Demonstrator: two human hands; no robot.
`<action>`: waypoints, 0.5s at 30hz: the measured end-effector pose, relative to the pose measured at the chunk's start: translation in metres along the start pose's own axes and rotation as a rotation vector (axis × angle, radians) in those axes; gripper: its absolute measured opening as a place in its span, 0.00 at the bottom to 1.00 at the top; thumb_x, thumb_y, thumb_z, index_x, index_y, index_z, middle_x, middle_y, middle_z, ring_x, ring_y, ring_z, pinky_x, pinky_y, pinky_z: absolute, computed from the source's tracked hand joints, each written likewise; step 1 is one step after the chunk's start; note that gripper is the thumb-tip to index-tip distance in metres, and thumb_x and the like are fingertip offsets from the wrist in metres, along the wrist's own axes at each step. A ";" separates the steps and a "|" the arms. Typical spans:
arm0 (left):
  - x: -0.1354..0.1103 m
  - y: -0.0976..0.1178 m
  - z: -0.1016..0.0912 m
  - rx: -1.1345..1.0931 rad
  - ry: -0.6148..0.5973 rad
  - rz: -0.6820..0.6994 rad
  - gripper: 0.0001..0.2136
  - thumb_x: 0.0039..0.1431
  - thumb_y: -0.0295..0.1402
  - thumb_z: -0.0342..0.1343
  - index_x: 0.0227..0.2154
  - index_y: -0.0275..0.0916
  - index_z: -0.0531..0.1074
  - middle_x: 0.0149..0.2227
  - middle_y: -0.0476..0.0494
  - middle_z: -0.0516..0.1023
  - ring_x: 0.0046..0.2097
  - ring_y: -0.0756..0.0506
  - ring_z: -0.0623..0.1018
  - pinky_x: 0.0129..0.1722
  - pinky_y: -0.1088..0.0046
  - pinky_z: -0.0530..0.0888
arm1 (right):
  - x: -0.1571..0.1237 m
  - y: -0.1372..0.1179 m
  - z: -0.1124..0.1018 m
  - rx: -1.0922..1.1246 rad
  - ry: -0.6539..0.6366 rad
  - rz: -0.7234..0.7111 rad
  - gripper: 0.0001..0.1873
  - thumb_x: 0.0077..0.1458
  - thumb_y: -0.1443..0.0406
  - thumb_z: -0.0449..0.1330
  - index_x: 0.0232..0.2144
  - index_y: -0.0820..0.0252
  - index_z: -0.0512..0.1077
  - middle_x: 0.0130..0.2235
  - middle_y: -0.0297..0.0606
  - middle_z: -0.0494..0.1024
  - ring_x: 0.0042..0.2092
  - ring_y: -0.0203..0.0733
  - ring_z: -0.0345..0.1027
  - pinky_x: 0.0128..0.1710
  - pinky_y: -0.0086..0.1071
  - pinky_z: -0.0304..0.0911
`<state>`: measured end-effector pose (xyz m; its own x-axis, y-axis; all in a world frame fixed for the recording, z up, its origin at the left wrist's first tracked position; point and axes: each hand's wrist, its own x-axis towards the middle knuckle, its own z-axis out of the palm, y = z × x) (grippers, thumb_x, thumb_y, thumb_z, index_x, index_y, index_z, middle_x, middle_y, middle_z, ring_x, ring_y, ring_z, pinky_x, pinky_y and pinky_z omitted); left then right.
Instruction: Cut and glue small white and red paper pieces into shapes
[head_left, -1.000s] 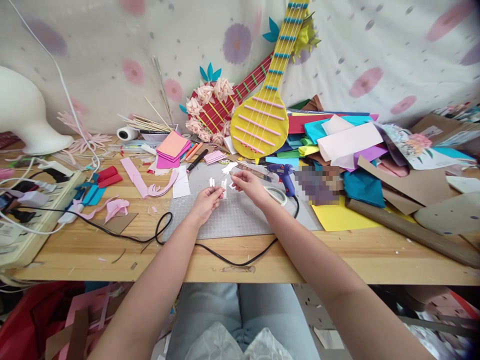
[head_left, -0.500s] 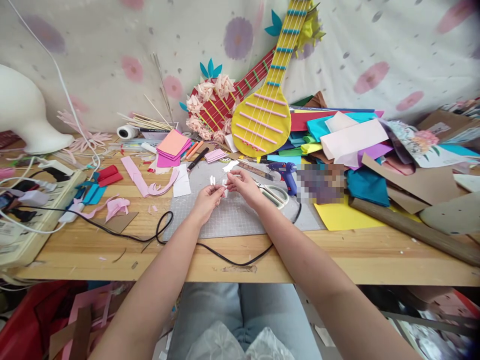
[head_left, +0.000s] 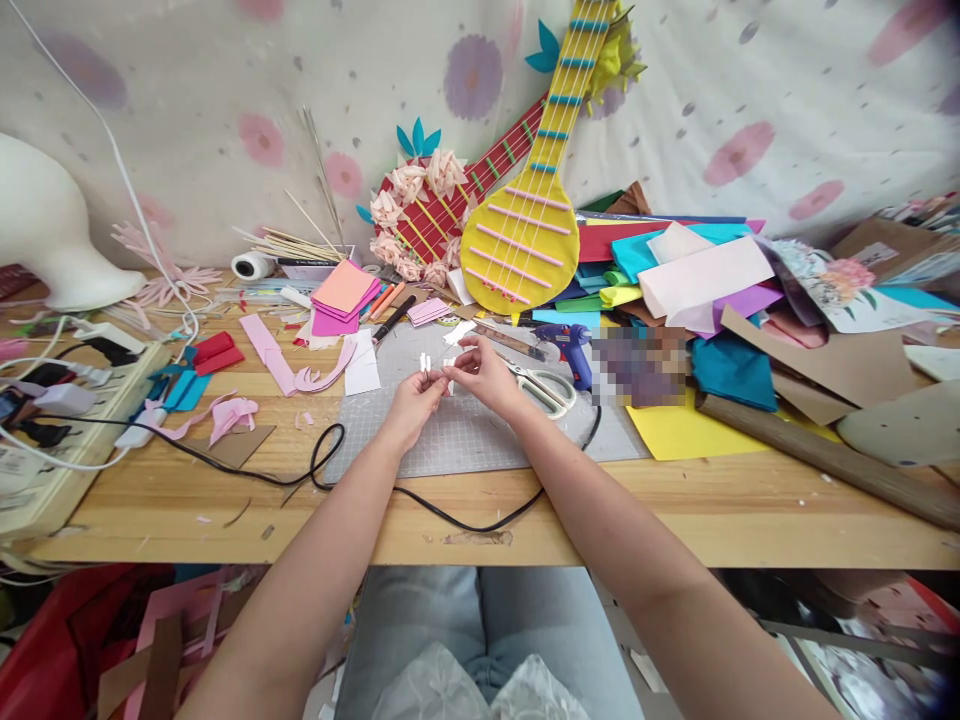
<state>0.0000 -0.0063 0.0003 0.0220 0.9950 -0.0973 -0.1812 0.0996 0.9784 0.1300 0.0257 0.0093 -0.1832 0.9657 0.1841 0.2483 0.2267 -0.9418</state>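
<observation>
Over the grey cutting mat (head_left: pixel 465 450), both hands meet with fingertips almost touching. My left hand (head_left: pixel 412 405) is closed in a pinch, and small white strips (head_left: pixel 424 362) stick up from its fingers. My right hand (head_left: pixel 486 378) also pinches, at a small white piece (head_left: pixel 449 364) between the two hands; its exact shape is too small to tell. A white scrap (head_left: pixel 459 332) lies just beyond the fingers. Scissors with pale handles (head_left: pixel 551 392) and a blue glue gun (head_left: pixel 573 350) lie right of my right hand.
A yellow felt lute (head_left: pixel 521 245) and a red one with pink flowers (head_left: pixel 420 215) lean at the back. Coloured felt sheets (head_left: pixel 705 270) pile up right. A black cable (head_left: pixel 465 522) loops across the wooden table (head_left: pixel 675 520). A power strip (head_left: pixel 67 450) sits left.
My right fingers have shifted slightly in their pinch, and the white strips at my left fingers have turned a little. The whole view has moved slightly; other things lie as before.
</observation>
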 end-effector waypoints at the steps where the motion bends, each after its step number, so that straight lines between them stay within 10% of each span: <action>1: 0.000 -0.001 0.000 0.012 0.003 0.004 0.12 0.43 0.38 0.59 0.27 0.35 0.66 0.20 0.53 0.67 0.18 0.59 0.56 0.19 0.78 0.51 | 0.000 0.000 0.000 -0.008 -0.003 -0.001 0.25 0.41 0.56 0.61 0.40 0.57 0.57 0.29 0.29 0.69 0.31 0.33 0.66 0.35 0.32 0.62; 15: 0.001 -0.001 0.001 0.043 0.063 0.031 0.10 0.44 0.35 0.59 0.27 0.34 0.67 0.20 0.53 0.67 0.18 0.58 0.57 0.19 0.79 0.52 | -0.001 0.003 0.003 0.054 -0.055 0.026 0.29 0.38 0.54 0.63 0.41 0.57 0.58 0.33 0.33 0.70 0.34 0.34 0.66 0.36 0.31 0.62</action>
<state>0.0011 -0.0052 -0.0012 -0.0455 0.9960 -0.0765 -0.1386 0.0695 0.9879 0.1283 0.0253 0.0059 -0.2296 0.9625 0.1448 0.2024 0.1927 -0.9601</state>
